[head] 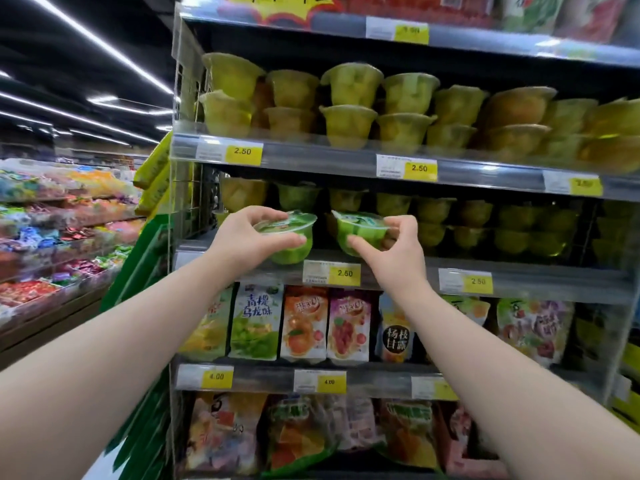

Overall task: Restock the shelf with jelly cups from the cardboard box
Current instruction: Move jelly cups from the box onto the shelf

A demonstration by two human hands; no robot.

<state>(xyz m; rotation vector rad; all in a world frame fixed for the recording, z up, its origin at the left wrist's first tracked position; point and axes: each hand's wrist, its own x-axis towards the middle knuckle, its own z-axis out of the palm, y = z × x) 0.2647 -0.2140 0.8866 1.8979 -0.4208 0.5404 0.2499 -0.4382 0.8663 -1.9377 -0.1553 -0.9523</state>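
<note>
My left hand grips a green jelly cup by its rim, thumb below and fingers over the sealed lid. My right hand pinches a second green jelly cup, tilted with its lid facing left. Both cups hover at the front edge of the middle shelf, near its left end. Behind them, stacked yellow-green jelly cups fill that shelf. The cardboard box is out of sight.
The shelf above holds two layers of yellow jelly cups. Below hang rows of snack pouches. Price tags line the shelf fronts. A clear end panel closes the left side. Candy bins stand across the aisle on the left.
</note>
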